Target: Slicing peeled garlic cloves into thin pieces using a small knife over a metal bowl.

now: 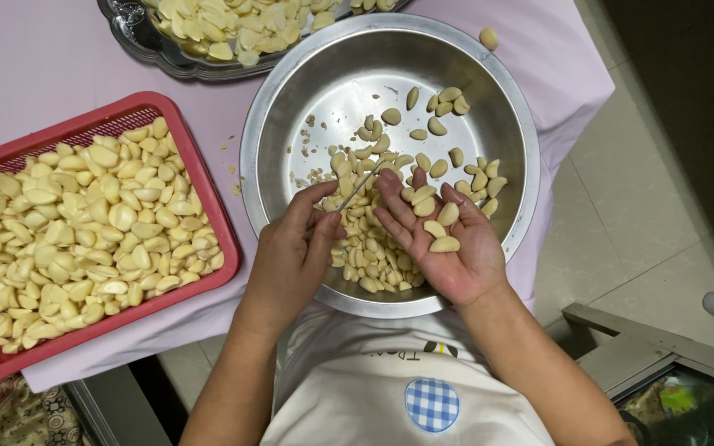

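Knife tip meets the cloves in the open palm
Left hand pinches a knife slanting up-right toward the right hand, palm-up, cupping cloves over the bowl

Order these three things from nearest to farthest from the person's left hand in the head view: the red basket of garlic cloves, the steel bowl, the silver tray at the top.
1. Steel bowl: directly under the left hand, whose fingers reach over its rim.
2. Red basket: to the left of the hand, on the pink cloth.
3. Silver tray: at the top edge, beyond the bowl.
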